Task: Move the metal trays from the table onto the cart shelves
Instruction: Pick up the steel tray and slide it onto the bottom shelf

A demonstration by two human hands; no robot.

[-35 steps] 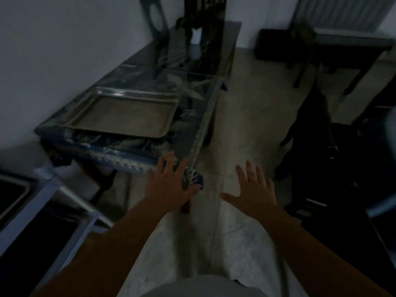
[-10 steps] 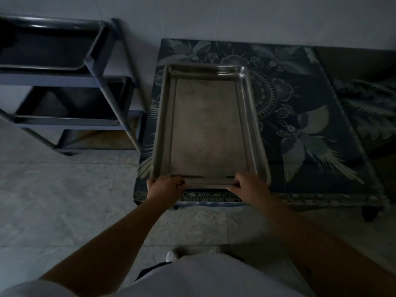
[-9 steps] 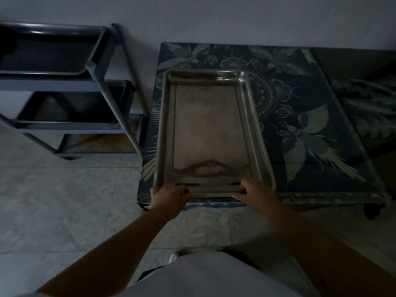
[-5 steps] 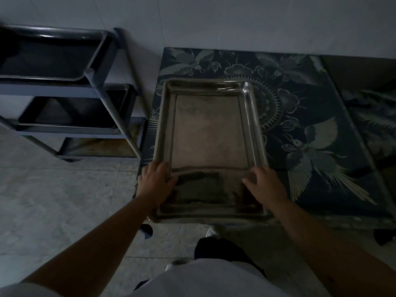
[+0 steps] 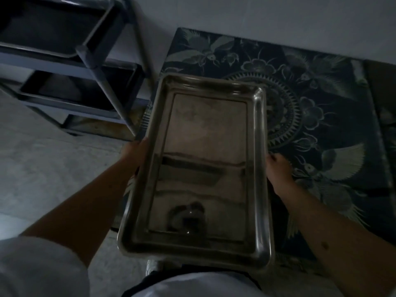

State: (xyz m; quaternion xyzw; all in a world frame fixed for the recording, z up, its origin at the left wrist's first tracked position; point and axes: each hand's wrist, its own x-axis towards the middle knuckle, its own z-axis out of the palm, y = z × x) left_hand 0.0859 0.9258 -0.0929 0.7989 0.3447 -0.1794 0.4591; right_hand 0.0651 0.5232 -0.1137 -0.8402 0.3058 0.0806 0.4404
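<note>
A long rectangular metal tray (image 5: pixel 203 133) is lifted off the table (image 5: pixel 321 99), its near end over the floor close to my body. My left hand (image 5: pixel 134 152) grips the tray's left long rim about halfway along. On the opposite rim my right hand (image 5: pixel 276 168) holds at the same height. The table has a dark cover with flower and bird patterns. The grey cart (image 5: pixel 90 54) stands at the upper left, beside the table, with dark trays lying on its top and middle shelves.
A white wall runs behind the table and cart. Pale tiled floor (image 5: pixel 53 172) lies to the left, in front of the cart. A second patterned table (image 5: pixel 385 116) adjoins at the far right edge. My shoe shows below the tray.
The tray has been pulled toward me and lifted off the table. My hands slid from its near short end to the middle of its long sides.
</note>
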